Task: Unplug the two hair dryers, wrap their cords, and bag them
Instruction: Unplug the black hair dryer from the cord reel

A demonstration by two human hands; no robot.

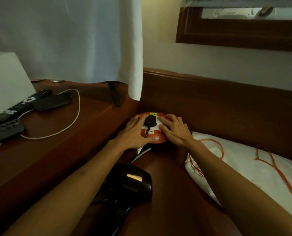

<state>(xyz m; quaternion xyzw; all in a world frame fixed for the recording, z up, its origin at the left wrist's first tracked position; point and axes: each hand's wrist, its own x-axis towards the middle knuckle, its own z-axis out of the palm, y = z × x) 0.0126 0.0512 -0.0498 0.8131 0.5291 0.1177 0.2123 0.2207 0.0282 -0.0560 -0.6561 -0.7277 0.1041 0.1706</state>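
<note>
A glossy black hair dryer [130, 181] lies nearest on the dark wooden ledge [167, 193]; at its back corner, left hand [138, 133] and right hand [174, 130], fingers spread flat, steady the round orange extension reel [162, 139]. Bracing it should let the black plug [149, 121] pull out straight.

We see polished, glossy brown wood in the table [90, 120] at nine o'clock. The hair dryer [131, 181] at six o'clock looks like shiny black plastic. At four o'clock lies a matt white cloth bag [244, 160] with a rough orange drawstring [267, 160]. The curtain [90, 40] is soft cloth.
</note>
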